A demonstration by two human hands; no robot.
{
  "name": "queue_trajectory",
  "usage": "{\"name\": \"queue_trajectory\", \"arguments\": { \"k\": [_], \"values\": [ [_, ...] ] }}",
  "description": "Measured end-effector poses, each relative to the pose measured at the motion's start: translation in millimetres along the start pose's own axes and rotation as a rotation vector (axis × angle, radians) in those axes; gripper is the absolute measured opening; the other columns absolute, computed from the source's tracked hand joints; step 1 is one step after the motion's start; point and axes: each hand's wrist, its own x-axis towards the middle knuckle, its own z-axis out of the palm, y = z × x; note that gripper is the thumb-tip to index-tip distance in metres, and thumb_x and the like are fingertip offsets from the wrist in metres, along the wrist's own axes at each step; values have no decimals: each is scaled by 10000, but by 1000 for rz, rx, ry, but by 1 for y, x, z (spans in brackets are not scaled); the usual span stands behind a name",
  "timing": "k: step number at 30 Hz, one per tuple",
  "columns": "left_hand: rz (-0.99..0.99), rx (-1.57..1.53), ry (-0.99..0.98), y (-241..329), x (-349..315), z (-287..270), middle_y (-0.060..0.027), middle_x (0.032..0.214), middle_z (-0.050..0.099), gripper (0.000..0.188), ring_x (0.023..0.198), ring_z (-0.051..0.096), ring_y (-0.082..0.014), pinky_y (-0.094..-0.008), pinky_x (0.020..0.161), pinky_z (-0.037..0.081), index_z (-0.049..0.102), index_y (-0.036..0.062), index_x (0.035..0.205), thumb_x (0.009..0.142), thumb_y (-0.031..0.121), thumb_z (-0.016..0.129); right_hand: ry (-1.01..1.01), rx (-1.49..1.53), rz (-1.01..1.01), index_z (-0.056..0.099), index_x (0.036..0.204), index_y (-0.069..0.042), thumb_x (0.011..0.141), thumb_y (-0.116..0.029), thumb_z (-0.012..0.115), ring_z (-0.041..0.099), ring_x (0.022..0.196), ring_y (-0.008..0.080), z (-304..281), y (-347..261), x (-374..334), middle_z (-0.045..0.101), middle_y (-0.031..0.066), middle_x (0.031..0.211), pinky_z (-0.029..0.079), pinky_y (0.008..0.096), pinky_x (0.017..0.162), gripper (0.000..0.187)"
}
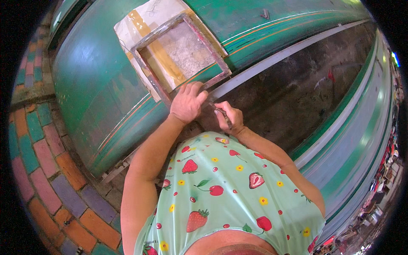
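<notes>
A weathered rectangular wooden frame point(207, 43) lies tilted across a piece of cardboard point(125, 32) with brown tape on it. My left hand point(187, 103) is closed on the near side of this frame, close to its near corner. To the right, my right hand point(233, 117) grips a slim tool with a dark handle point(224, 114). The tool points toward the frame's near edge, beside my left fingers. Its tip is too small to make out, and I cannot tell whether it touches the wood.
Underneath is a glossy green surface point(97, 85) with orange and white stripes. A dark gap point(293, 93) with a pale rail point(272, 61) runs at the right. Beyond it stands another green and grey striped surface point(352, 157). Coloured paving bricks point(63, 191) cover the ground at left.
</notes>
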Motion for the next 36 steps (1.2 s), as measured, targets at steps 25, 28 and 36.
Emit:
{"name": "queue_trajectory", "arguments": {
  "k": [25,28,36],
  "values": [
    [-1,9,99,13,-3,-10,-168,1455,623,613,1358,619,-417,-529,1170,501,619,133,1363,777,62,780,-53,687,533,708,1315,-90,1090,-152,752,522,673,46,16,34,-30,630,-67,836,397,254,571,237],
    [-61,-37,213,20,-19,-18,-177,1439,638,656,1351,621,-430,-530,1170,506,606,108,1430,804,79,798,238,501,319,720,1361,-89,1083,-146,756,559,694,56,9,39,-50,661,-64,855,449,256,613,285],
    [-1149,-182,243,-14,-52,-7,-316,1174,782,779,1070,749,-541,-620,954,598,501,40,1558,927,393,789,573,362,76,688,1004,-41,1149,-207,697,563,771,89,-37,14,-3,625,-6,857,469,311,709,221]
  ]
}}
